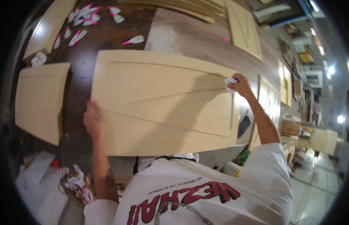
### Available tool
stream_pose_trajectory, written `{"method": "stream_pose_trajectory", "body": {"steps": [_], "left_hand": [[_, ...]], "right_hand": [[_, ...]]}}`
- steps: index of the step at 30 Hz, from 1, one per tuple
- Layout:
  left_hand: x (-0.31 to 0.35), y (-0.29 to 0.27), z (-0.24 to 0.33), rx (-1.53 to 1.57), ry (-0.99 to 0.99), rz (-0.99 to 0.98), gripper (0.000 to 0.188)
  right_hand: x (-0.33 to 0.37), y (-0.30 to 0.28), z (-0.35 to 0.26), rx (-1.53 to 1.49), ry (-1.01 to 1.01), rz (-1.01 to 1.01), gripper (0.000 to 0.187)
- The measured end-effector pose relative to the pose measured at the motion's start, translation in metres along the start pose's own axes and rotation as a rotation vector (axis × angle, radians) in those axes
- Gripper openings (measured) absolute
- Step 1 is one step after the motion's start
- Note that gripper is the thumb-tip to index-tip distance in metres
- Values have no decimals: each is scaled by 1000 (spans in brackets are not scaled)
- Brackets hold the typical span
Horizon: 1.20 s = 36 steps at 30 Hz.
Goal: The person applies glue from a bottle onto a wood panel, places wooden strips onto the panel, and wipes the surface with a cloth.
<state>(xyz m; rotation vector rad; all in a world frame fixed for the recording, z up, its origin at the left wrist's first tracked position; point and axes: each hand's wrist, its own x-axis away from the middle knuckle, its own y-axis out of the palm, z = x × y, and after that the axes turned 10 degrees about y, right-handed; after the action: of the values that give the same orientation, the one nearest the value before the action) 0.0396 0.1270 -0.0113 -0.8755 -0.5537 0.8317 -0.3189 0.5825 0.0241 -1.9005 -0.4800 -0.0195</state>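
Observation:
A large cream door panel with raised trim and slanting grooves lies in front of me, across the dark table. My left hand grips its left edge, the fingers partly hidden by the edge. Near the panel's right end, my right hand is closed on a crumpled white rag and presses it to the surface beside the trim, where the grooves run together. My right arm casts a shadow across the panel.
Several white bottles with pink nozzles lie at the far left. Smaller cream panels rest at the left, and more at the far right. A white crumpled wad sits at the left. A dark flat object shows beside the panel's right end.

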Motion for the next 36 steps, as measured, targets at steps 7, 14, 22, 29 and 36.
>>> {"method": "stream_pose_trajectory", "body": {"steps": [7,14,22,29,36], "left_hand": [[0,-6,10,-69,38,24,55],[-2,5,1,-74,120,57,54],[3,5,-5,-19,225,100,50],[0,6,-11,7,144,127,45],[3,6,-12,52,273,179,37]], "right_hand": [[35,90,-158,-43,-333,-128,31],[62,145,-287,-87,-658,-176,22],[49,111,-232,64,-519,-234,22],[63,179,-363,29,-738,-348,27],[86,197,-398,-6,-823,-250,23]]}}
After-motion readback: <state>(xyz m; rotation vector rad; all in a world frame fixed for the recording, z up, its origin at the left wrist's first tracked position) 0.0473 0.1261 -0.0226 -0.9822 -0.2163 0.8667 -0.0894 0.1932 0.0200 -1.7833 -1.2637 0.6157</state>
